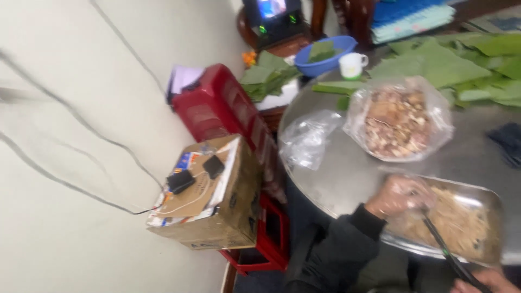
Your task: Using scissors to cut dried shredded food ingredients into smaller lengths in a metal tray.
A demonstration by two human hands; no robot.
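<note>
Head view: gloved left hand (399, 195) rests in the noodle tray (477, 190) at the worktop (336, 173) edge; right hand (485, 281) grips chopsticks (448, 255) poking into it. Mixing step; next, lifting a portion cleanly.

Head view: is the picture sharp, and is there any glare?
Head view: the whole frame is tilted and smeared by motion blur; the left hand and metal tray look soft; pale glare lies on the round table and the plastic bag.
</note>
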